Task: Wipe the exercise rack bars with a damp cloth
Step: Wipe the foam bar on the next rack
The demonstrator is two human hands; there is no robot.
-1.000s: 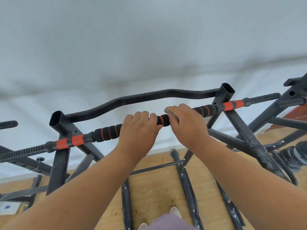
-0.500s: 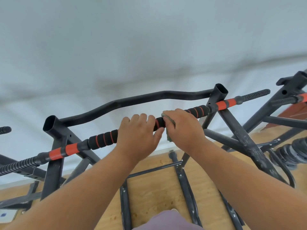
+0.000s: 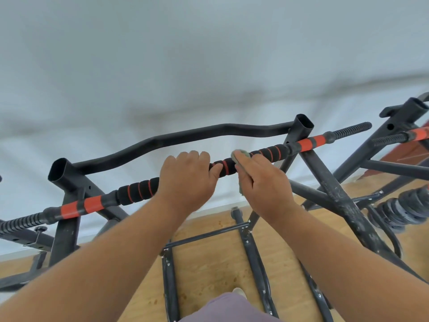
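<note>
A black pull-up bar [image 3: 139,190] with foam grips and orange bands runs from lower left to upper right across the black exercise rack [image 3: 66,219]. My left hand [image 3: 189,180] grips the foam near the bar's middle. Just to its right, my right hand [image 3: 262,182] wraps a grey-green cloth [image 3: 240,156] around the bar; the cloth shows at the fingertips and hangs a little below the bar. A short piece of foam shows between the two hands.
A curved black bar [image 3: 185,137] runs behind, against the white wall. Slanted rack legs [image 3: 339,201] and floor struts [image 3: 253,249] stand on the wooden floor below. A second rack [image 3: 394,126] and a coiled spring [image 3: 404,209] sit at the right.
My right hand with the cloth has slid a little to the right along the bar, opening a gap to the left hand. The left hand keeps its grip.
</note>
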